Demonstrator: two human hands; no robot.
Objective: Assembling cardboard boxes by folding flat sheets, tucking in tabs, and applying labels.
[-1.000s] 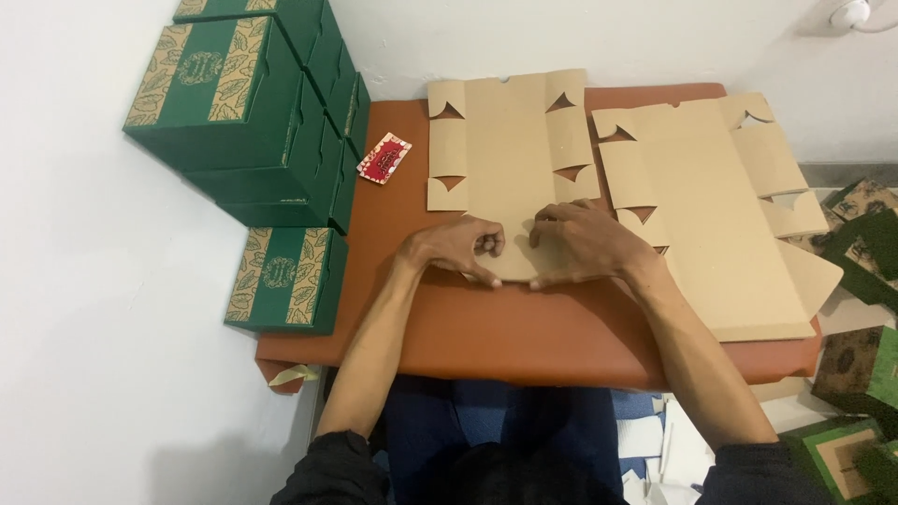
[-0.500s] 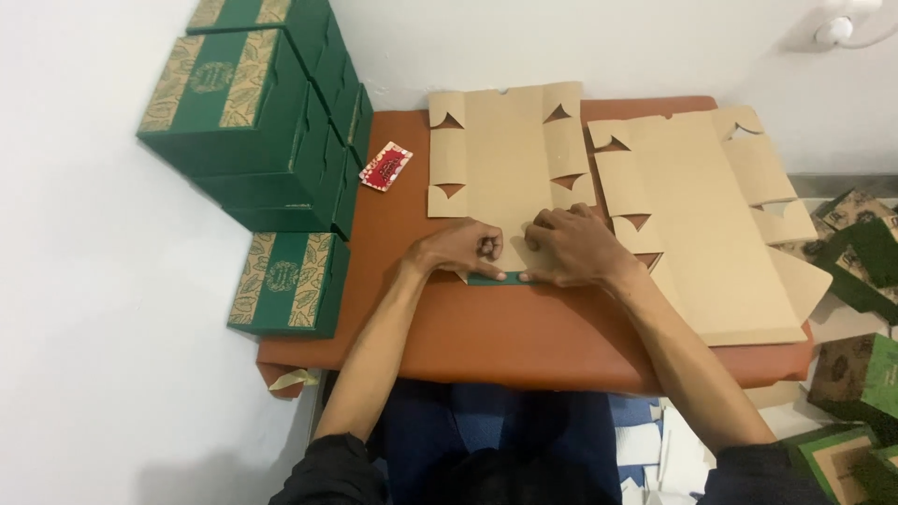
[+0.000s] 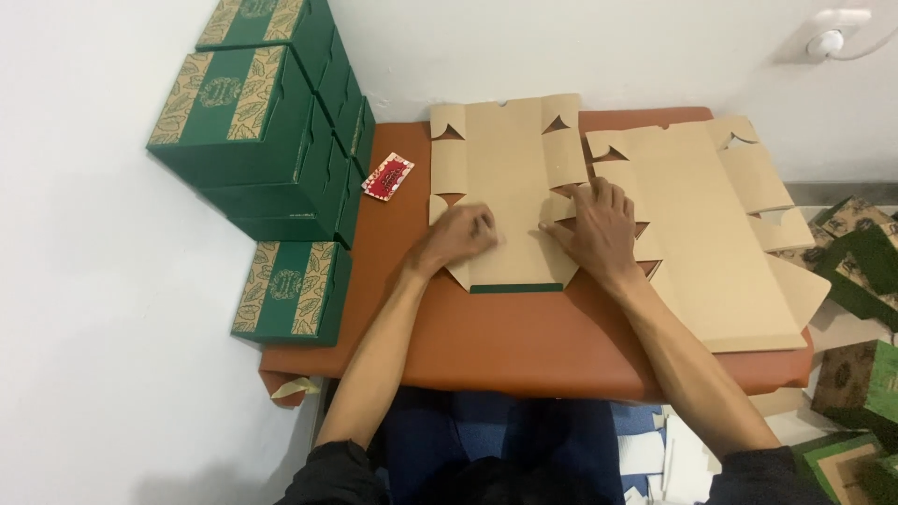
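Seen from above, a flat die-cut cardboard box blank (image 3: 505, 192), brown side up, lay on an orange-brown table (image 3: 524, 341). The left hand (image 3: 460, 234), fingers curled, and the right hand (image 3: 599, 224), fingers spread flat, both pressed on its near part without gripping. The blank looked light, thin and bendable, best held by its edges. Finished green boxes (image 3: 257, 126) stood stacked at the left.

Orange-brown table (image 3: 524, 346); flat cardboard blank (image 3: 505, 178); stack of blanks (image 3: 711, 243); small red packet (image 3: 387, 176)
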